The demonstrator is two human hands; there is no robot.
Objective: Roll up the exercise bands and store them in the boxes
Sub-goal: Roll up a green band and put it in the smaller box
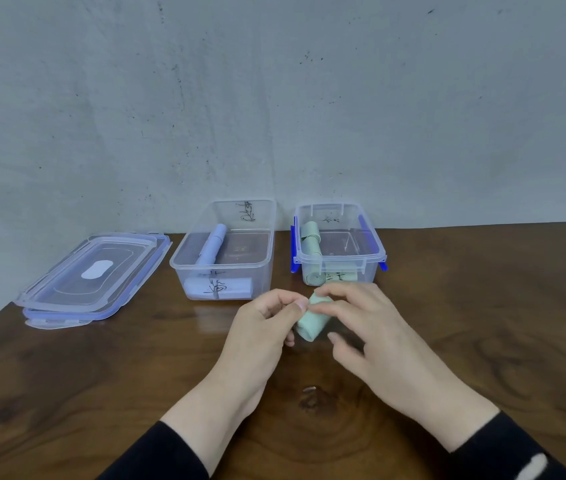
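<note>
A pale green exercise band [312,323], rolled into a short cylinder, sits between my two hands just above the wooden table. My left hand [263,327] pinches its left side with thumb and fingers. My right hand [361,323] holds its far end with curled fingertips. Behind them stand two clear plastic boxes. The left box [264,233] holds two rolled light-blue bands [213,244]. The right box [373,252], with blue clips, holds rolled green bands [310,237].
Two clear lids with blue rims [94,275] lie stacked at the left on the brown wooden table [482,306]. A grey wall [274,98] rises directly behind the boxes. The table's left edge runs diagonally near the lids.
</note>
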